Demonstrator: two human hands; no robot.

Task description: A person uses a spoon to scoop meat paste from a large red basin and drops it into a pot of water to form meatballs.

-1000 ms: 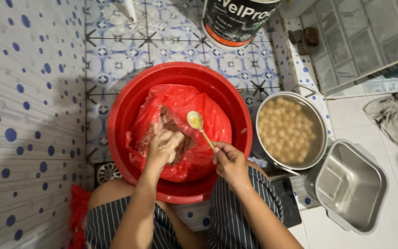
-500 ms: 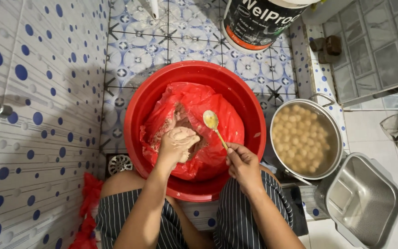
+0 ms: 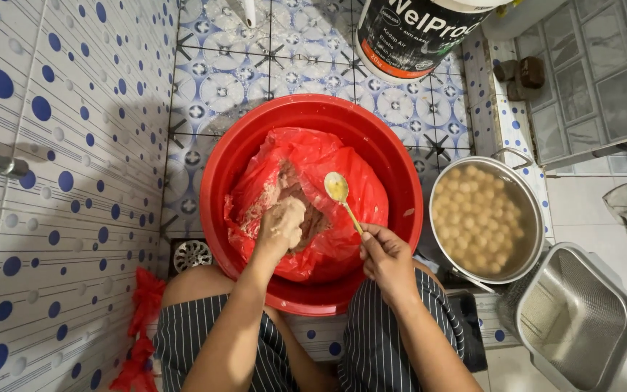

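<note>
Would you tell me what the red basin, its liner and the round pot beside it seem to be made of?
The red basin looks like glossy moulded plastic, with a smooth shiny rim. Its red liner seems to be thin plastic film, crinkled and gleaming. The round pot appears to be metal, probably steel or aluminium, with a silvery reflective rim.

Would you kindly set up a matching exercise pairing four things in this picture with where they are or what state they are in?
Things:
1. left hand
2. spoon
3. metal pot
4. square steel container

States:
A. full of pale round balls in liquid
B. coated in paste, inside the red bag
C. empty, on the floor at far right
D. held by the right hand over the red basin

Pairs: 1-B, 2-D, 3-A, 4-C
</note>
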